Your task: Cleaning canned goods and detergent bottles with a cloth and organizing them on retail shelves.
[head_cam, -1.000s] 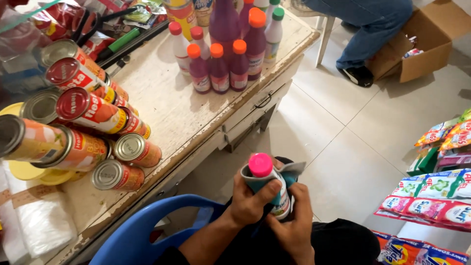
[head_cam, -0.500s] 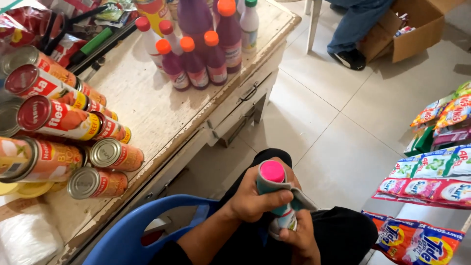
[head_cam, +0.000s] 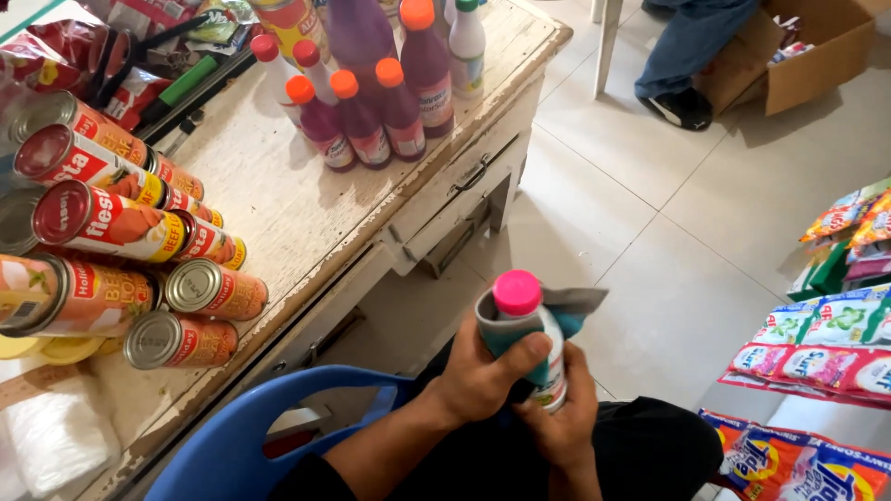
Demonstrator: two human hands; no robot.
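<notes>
Since a second ago the bottle (head_cam: pixel 531 339) with the pink cap (head_cam: pixel 517 292) has slid from centre frame toward the lower middle, and the desk (head_cam: pixel 278 199) with its cans and purple bottles has drifted up and left as the head camera tipped; half a second ago the cap sat nearly where it is now. Both hands were wrapped on the bottle then, and they are now

Left hand (head_cam: pixel 483 376) comes in from the lower left and closes around the bottle's middle through a teal-and-grey cloth (head_cam: pixel 566 306), thumb laid across the front, fingers curled behind. Right hand (head_cam: pixel 566 427) sits just below and right of it, fingers (head_cam: pixel 580 371) curled around the bottle's lower end, gripping it from underneath. Neither hand is open; both are fully closed on the one bottle

The bottle's long axis runs nearly upright in the picture, tilted slightly so the cap leans to the upper left and the base points to the lower right. Cap stands clear above the left hand's fingers, with the cloth bunched just right of it. Of the two, the left hand is nearer the cap, the right nearer the base

Purple bottles (head_cam: pixel 371 121) with orange caps stand well apart at the upper middle
</notes>
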